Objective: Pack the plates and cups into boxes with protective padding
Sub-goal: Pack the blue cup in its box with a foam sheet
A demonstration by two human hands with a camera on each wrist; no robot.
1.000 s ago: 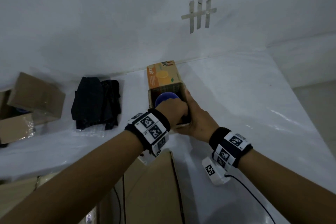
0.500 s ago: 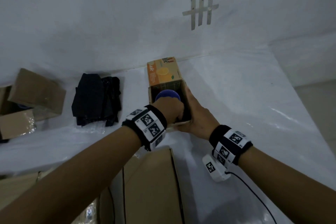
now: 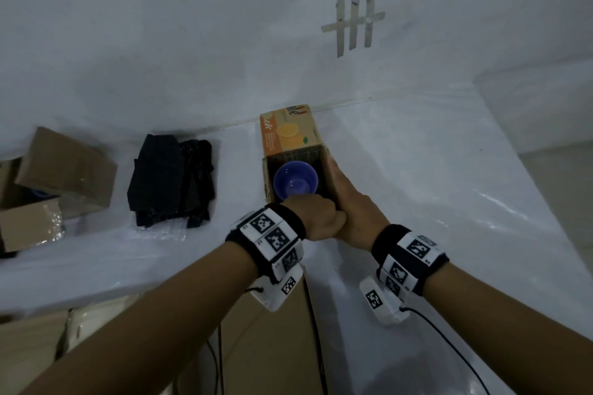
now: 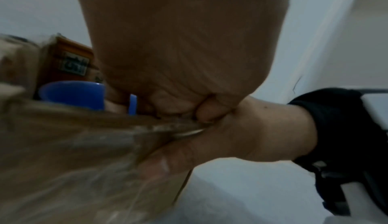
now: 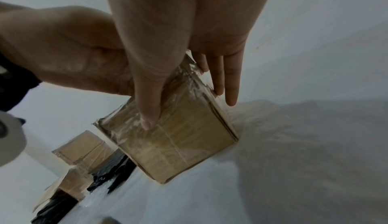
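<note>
Right hand [image 3: 353, 202] flat against taped cardboard box [image 5: 178, 141]; left hand [image 3: 316, 218] grips round blue cup [image 3: 295, 181].

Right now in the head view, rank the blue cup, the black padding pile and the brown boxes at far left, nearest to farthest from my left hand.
1. Blue cup: inside the open box, just beyond the left hand.
2. Black padding pile: on the table, to the left.
3. Brown boxes: at the far left edge.
</note>
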